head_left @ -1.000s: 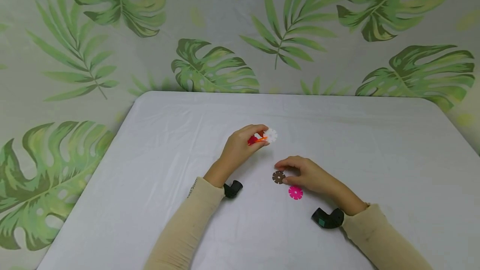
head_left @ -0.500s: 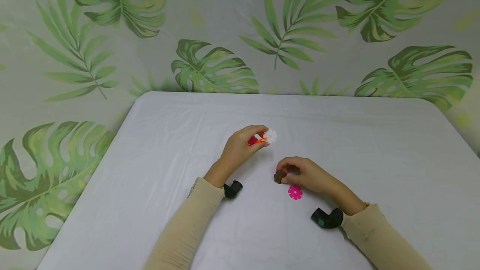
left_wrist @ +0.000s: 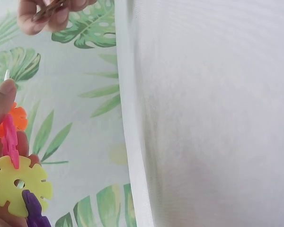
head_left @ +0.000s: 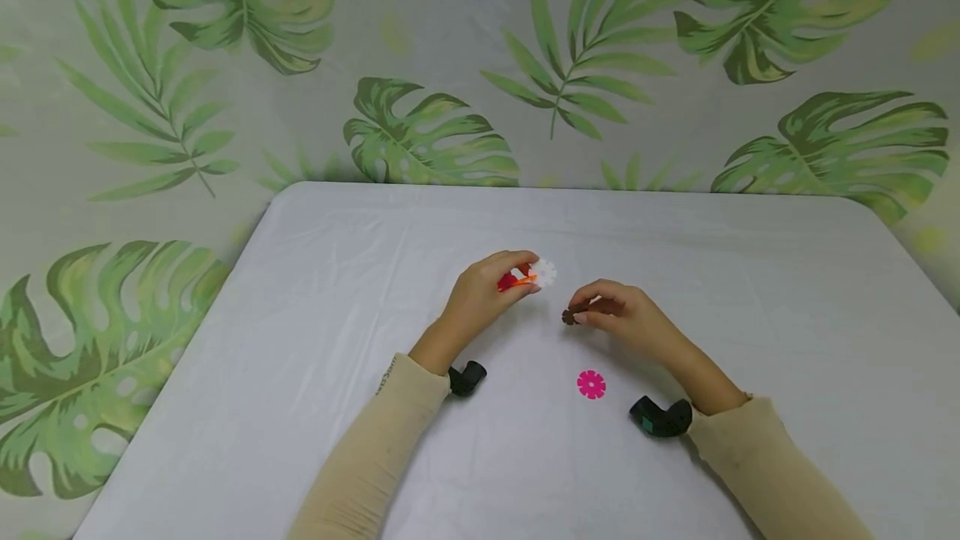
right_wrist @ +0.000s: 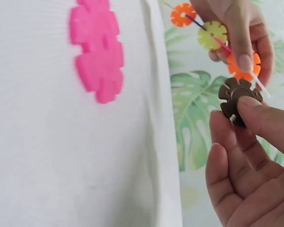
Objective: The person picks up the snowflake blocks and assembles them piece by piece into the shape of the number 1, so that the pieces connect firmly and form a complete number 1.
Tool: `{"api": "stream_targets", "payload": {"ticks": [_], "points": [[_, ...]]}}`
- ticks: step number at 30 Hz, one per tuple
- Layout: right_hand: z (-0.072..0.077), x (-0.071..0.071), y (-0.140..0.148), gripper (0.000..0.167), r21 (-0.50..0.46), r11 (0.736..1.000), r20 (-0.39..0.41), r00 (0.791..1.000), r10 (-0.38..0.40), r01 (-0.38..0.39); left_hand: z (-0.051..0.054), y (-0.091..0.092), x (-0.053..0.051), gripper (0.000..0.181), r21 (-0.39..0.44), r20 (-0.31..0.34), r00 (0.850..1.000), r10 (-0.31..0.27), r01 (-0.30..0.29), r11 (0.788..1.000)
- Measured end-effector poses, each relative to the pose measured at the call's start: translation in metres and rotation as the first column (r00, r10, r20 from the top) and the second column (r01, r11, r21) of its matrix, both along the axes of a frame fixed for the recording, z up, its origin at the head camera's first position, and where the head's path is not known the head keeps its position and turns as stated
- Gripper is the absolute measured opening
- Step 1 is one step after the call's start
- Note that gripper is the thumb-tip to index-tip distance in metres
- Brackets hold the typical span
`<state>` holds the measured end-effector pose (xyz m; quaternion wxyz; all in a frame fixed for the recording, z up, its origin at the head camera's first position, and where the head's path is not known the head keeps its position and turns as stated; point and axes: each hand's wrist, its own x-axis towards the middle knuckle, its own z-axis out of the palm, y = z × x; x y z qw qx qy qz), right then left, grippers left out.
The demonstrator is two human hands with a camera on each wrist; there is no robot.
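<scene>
My left hand grips a chain of notched plastic discs slotted into one another. Its white disc sticks out past the fingertips. Along the chain, the left wrist view shows an orange disc, a pink disc, a yellow disc and a purple disc, the last cut off by the frame. Between thumb and fingers, my right hand pinches a brown notched disc, held off the table just below and right of the white one. The two discs are apart.
A loose pink notched disc lies flat on the white-covered table, in front of the right hand. Black wrist cameras sit at the left wrist and right wrist. Behind the table hangs a leaf-patterned cloth.
The brown disc was lying on the table; my right hand has pinched it, tipped it up and lifted it away toward the left hand. The left hand and chain have stayed put.
</scene>
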<state>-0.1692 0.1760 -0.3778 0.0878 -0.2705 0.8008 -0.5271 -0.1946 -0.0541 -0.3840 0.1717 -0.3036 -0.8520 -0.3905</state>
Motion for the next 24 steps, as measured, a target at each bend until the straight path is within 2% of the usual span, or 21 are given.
{"api": "stream_targets", "payload": {"ticks": [5,13,24], "points": [[0.017,0.0,-0.005,0.018,-0.071,0.997,-0.039,0.999,-0.008,0.006,0.001,0.0,0.001,0.041,-0.001,0.001,1.0,-0.006,0.006,1.0],[0.027,-0.009,-0.005,0.018,-0.145,0.989,-0.097,0.994,-0.042,0.028,0.0,0.001,0.001,0.041,0.012,-0.006,1.0,-0.012,0.012,1.0],[0.032,-0.016,-0.013,0.018,-0.106,0.992,-0.157,0.983,-0.091,0.074,0.0,0.001,0.001,0.04,0.01,-0.005,1.0,-0.016,0.016,1.0]]}}
